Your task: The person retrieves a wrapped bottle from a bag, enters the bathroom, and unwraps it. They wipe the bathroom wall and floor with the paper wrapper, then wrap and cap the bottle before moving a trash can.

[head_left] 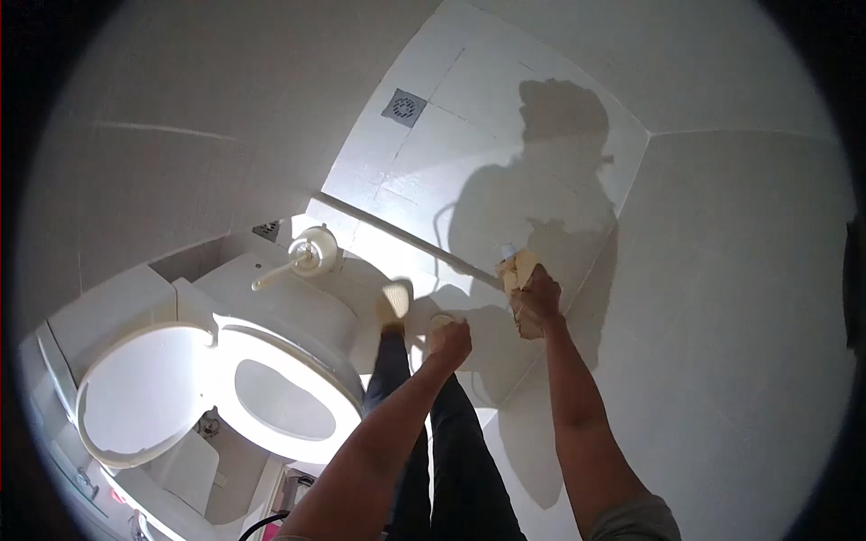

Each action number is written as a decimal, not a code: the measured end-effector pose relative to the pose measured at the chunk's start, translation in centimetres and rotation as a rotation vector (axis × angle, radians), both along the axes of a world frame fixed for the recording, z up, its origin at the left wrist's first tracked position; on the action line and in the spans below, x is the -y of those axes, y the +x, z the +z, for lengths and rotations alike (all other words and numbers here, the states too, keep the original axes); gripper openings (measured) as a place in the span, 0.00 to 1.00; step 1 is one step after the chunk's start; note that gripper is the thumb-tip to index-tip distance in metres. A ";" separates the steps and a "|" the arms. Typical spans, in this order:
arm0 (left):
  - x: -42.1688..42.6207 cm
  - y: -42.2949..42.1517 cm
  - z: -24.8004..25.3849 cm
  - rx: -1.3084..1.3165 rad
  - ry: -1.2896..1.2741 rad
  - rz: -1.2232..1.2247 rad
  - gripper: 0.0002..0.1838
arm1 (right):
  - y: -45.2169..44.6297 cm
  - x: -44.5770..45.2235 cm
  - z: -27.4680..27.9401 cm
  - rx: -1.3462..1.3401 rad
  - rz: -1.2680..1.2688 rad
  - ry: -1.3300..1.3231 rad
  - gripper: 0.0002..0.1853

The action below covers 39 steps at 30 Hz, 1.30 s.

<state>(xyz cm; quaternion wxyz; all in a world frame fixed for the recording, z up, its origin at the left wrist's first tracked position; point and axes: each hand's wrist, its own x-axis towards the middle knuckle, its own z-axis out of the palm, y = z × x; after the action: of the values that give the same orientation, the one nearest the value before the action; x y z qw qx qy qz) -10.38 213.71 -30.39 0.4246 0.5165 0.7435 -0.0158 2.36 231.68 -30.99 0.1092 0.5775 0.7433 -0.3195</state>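
Observation:
My right hand (539, 298) is closed around a beige, bottle-like thing (520, 268) with a whitish tip. Its lower end shows beneath the fingers, but its exact kind is unclear. To the left and a little lower, my left hand (453, 343) has its fingers curled round a small pale thing (445, 320), mostly hidden by the hand. Both hands are above the floor, apart from each other. Near the right hand, a low raised ledge (406, 236) crosses the tiled floor.
A white toilet (338, 433) with its lid raised stands at left. Beside it is a cream toilet brush holder (311, 252) with a handle. A square drain (404, 107) lies in the floor beyond the ledge. A pale wall (722, 316) rises on the right.

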 end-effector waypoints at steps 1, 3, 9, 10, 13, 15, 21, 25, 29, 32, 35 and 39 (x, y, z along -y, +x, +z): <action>-0.1 0.4 0.4 0.019 -0.055 -0.053 0.09 | 0.9 1.4 0.1 0.092 0.058 0.002 0.23; -0.7 0.7 1.4 0.041 -0.050 -0.184 0.09 | 3.2 3.5 -1.2 0.081 0.072 -0.001 0.24; 1.7 1.0 5.0 0.153 0.055 -0.674 0.11 | 5.4 9.9 -2.3 -0.133 -0.213 0.066 0.26; 2.6 1.1 5.5 0.191 0.034 -0.736 0.13 | 5.6 10.8 -2.8 -0.129 -0.226 0.069 0.27; 7.5 0.4 7.9 0.317 0.210 -0.650 0.12 | 5.5 13.8 -2.8 -0.134 -0.236 0.039 0.28; 10.7 -0.4 10.0 0.371 0.149 -0.632 0.11 | 4.7 15.8 -2.9 -0.151 -0.229 -0.005 0.29; 21.4 -2.2 13.4 0.571 0.080 -0.454 0.10 | 2.7 23.0 -4.4 -0.269 -0.343 -0.037 0.30; 26.4 -2.7 14.6 0.699 -0.030 -0.266 0.09 | 1.4 25.4 -4.8 -0.474 -0.490 -0.131 0.33; 29.6 -2.3 16.1 0.643 -0.015 -0.235 0.09 | 1.2 27.2 -3.8 -0.306 -0.517 -0.180 0.34; 32.4 -1.3 17.0 0.631 0.016 -0.183 0.09 | 2.4 29.5 -5.0 -0.405 -0.729 -0.087 0.34; 36.5 0.5 16.2 0.665 0.190 -0.114 0.08 | 4.4 31.3 -4.8 -0.270 -0.727 -0.047 0.36; 40.6 2.6 15.8 0.651 0.145 -0.074 0.08 | 6.1 33.8 -4.1 -0.186 -0.655 -0.071 0.37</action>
<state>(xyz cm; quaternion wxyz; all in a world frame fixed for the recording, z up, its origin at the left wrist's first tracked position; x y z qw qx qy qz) -7.78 173.10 -14.58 0.6012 0.5497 0.5489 0.1875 8.41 197.91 -35.13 -0.0475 0.7498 0.5137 -0.4144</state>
